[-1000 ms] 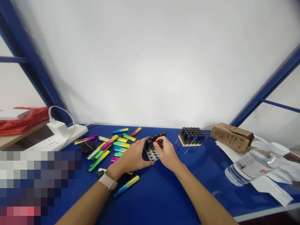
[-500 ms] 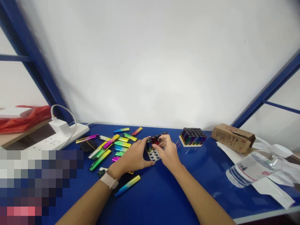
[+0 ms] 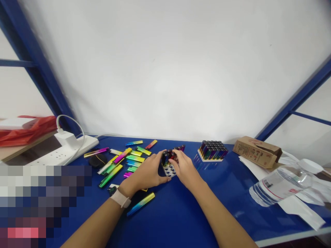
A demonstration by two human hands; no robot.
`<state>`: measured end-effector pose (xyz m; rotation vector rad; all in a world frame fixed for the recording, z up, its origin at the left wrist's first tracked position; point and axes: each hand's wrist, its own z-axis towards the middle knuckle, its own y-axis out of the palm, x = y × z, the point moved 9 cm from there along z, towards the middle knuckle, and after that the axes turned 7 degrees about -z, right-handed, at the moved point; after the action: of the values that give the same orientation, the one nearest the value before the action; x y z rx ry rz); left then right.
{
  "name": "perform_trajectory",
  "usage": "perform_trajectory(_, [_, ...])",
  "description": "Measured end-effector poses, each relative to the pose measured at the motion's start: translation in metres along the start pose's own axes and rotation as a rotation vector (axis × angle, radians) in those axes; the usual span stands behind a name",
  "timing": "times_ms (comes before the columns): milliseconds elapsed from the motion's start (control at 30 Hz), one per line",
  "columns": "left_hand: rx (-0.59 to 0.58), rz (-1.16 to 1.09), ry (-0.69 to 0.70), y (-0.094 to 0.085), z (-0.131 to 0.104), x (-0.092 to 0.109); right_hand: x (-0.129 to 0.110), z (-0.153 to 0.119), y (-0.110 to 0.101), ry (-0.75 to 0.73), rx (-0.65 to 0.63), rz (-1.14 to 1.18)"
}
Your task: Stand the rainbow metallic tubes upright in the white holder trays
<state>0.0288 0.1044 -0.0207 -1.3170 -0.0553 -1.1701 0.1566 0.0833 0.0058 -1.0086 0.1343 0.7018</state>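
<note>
My left hand (image 3: pixel 150 171) wraps the left side of a white holed tray (image 3: pixel 170 171), its thumb along the near edge. Shiny lighters with black tops stand upright in the tray's far rows, while the near holes are bare. My right hand (image 3: pixel 186 169) is bent over the tray, thumb and fingers closed around a lighter (image 3: pixel 172 156) among those rows; the fingers partly cover it. To the left of the tray lie several loose lighters (image 3: pixel 134 158) in yellow, green, blue and pink. One blue-yellow lighter (image 3: pixel 141 204) lies nearer to me.
A second tray (image 3: pixel 210 160), filled with upright lighters, stands at the back right. Farther right are an open cardboard box (image 3: pixel 256 151), a water bottle (image 3: pixel 280 184) lying tilted and white paper (image 3: pixel 301 210). On the left sit a power strip (image 3: pixel 49 153) and a black mouse-like object (image 3: pixel 97 160).
My right hand has shifted slightly, its fingers lower and a little left over the tray, showing more lighter tops behind it. The left hand stays in place on the tray.
</note>
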Motion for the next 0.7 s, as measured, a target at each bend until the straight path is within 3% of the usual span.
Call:
perform_trajectory(433, [-0.041, 0.022, -0.041, -0.005, -0.003, -0.003, 0.010, -0.004, 0.003, 0.104, -0.038, -0.014])
perform_trajectory(567, [0.026, 0.077, -0.062, -0.030, 0.000, -0.007, 0.009, -0.008, 0.001, 0.095, -0.022, -0.029])
perform_trajectory(700, [0.267, 0.383, -0.115, -0.069, -0.001, -0.022, 0.009, -0.009, -0.003, 0.095, 0.007, -0.015])
